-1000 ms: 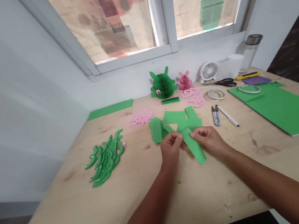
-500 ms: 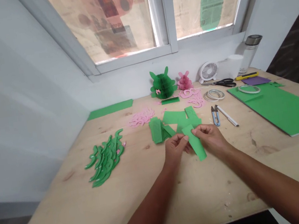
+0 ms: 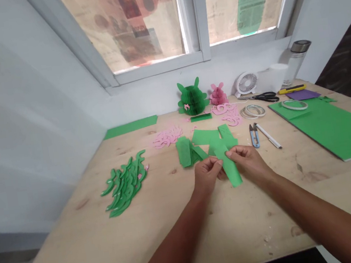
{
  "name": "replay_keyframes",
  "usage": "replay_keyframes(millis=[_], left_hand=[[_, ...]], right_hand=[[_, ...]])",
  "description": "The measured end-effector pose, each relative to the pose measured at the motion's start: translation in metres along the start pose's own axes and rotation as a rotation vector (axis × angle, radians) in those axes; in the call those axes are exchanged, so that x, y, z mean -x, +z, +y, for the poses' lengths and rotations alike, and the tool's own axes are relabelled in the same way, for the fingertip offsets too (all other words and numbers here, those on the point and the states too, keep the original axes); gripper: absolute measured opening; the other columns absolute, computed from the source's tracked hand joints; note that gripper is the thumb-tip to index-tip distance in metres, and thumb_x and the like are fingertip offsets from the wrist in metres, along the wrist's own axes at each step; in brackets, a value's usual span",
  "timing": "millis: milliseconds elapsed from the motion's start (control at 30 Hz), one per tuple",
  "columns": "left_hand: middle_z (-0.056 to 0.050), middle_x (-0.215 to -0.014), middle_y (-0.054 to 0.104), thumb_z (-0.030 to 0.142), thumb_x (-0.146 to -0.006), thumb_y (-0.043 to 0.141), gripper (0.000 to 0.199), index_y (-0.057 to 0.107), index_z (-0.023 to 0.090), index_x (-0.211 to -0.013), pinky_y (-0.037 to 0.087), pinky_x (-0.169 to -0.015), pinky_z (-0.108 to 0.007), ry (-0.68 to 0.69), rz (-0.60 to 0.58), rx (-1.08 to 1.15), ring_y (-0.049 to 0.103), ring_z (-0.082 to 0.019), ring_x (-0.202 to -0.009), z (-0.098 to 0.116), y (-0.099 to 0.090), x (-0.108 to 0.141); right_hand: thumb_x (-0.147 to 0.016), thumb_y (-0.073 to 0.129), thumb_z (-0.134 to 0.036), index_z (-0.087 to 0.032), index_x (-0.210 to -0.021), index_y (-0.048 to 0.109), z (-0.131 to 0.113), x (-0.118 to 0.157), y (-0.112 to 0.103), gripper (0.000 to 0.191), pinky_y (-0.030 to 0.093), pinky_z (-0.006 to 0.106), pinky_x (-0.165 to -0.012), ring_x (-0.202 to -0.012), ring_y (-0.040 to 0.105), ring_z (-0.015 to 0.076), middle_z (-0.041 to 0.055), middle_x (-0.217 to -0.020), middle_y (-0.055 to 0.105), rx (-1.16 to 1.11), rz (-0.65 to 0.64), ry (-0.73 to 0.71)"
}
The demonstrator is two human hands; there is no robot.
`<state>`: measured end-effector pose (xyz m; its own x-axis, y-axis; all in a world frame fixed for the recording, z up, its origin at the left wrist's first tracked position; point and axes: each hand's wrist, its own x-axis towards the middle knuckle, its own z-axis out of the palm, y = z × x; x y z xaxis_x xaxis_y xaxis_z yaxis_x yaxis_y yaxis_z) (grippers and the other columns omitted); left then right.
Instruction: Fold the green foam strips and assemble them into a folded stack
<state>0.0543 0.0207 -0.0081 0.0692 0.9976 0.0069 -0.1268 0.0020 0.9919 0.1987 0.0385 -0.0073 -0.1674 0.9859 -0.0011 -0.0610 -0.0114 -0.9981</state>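
Observation:
A narrow green paper strip (image 3: 232, 173) is held between my two hands, slanting over the wooden table. My left hand (image 3: 208, 172) pinches its left edge between thumb and fingers. On the opposite edge, my right hand (image 3: 247, 159) grips it the same way. Just beyond the hands lie more green paper pieces (image 3: 205, 136) and a stack of green strips (image 3: 184, 152). Thread snips with blue handles (image 3: 254, 137) and a white pen (image 3: 268, 135) rest right of them.
Green cut shapes (image 3: 126, 186) are heaped left, with pink cutouts (image 3: 167, 137) behind. Paper figures (image 3: 192, 99), a small fan (image 3: 247, 82), black scissors (image 3: 265, 97), tape rolls (image 3: 254, 111) and a bottle (image 3: 296, 60) stand or lie at the back. Green sheets (image 3: 335, 131) lie right.
The view has shifted slightly. Both hands keep their hold on the green strip, which has barely moved.

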Motion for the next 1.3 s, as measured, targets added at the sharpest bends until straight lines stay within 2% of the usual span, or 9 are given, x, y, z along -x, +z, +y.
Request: replay_keyframes(millis=[200, 533, 733, 833, 1000, 1300], left_hand=[[0.003, -0.045, 0.054, 0.031, -0.071, 0.061, 0.023, 0.054, 0.016, -0.055, 0.037, -0.044, -0.019, 0.048, 0.045, -0.049, 0.046, -0.007, -0.039, 0.001, -0.002, 0.0], [0.002, -0.046, 0.056, 0.035, -0.071, 0.061, 0.025, 0.055, 0.016, -0.056, 0.037, -0.043, -0.02, 0.059, 0.017, -0.066, 0.046, -0.008, -0.039, 0.002, -0.003, -0.001], [0.003, -0.045, 0.054, 0.033, -0.07, 0.062, 0.024, 0.054, 0.016, -0.055, 0.036, -0.043, -0.02, 0.055, 0.035, -0.05, 0.046, -0.007, -0.039, 0.004, -0.006, -0.001], [0.002, -0.045, 0.055, 0.033, -0.07, 0.062, 0.024, 0.054, 0.016, -0.055, 0.037, -0.044, -0.019, 0.052, 0.05, -0.051, 0.046, -0.007, -0.04, 0.007, -0.007, -0.002], [0.001, -0.045, 0.056, 0.036, -0.069, 0.063, 0.026, 0.054, 0.016, -0.055, 0.038, -0.043, -0.02, 0.054, 0.031, -0.054, 0.046, -0.008, -0.039, 0.008, -0.009, -0.003], [0.001, -0.046, 0.056, 0.039, -0.068, 0.065, 0.028, 0.055, 0.016, -0.056, 0.038, -0.041, -0.02, 0.031, 0.019, -0.042, 0.047, -0.008, -0.039, 0.003, -0.011, -0.004]], right_hand=[[-0.068, 0.065, -0.049, -0.016, -0.062, 0.055, 0.003, 0.0, 0.001, 0.035, 0.032, 0.023, -0.047, -0.048, 0.04, 0.009, -0.0042, -0.053, 0.047, 0.037, -0.012, 0.015], [-0.06, 0.071, -0.05, -0.015, -0.058, 0.055, 0.003, -0.003, -0.002, 0.038, 0.035, 0.024, -0.048, -0.048, 0.042, 0.0096, -0.003, -0.051, 0.05, 0.011, -0.017, 0.027], [-0.068, 0.066, -0.046, -0.014, -0.065, 0.06, -0.002, 0.0, -0.004, 0.032, 0.035, 0.025, -0.053, -0.052, 0.045, 0.0104, -0.0015, -0.057, 0.054, 0.03, -0.07, 0.028], [-0.072, 0.063, -0.045, -0.014, -0.063, 0.059, 0.0, 0.0, -0.004, 0.032, 0.035, 0.025, -0.053, -0.052, 0.044, 0.0103, -0.0016, -0.056, 0.053, 0.087, -0.073, 0.013], [-0.072, 0.062, -0.046, -0.015, -0.059, 0.057, 0.004, -0.002, -0.004, 0.033, 0.034, 0.024, -0.05, -0.049, 0.042, 0.0102, -0.0032, -0.052, 0.05, 0.113, -0.034, -0.008], [-0.072, 0.06, -0.047, -0.016, -0.063, 0.059, -0.002, 0.001, -0.004, 0.033, 0.035, 0.025, -0.051, -0.052, 0.045, 0.0108, -0.0017, -0.056, 0.053, 0.109, -0.064, -0.011]])
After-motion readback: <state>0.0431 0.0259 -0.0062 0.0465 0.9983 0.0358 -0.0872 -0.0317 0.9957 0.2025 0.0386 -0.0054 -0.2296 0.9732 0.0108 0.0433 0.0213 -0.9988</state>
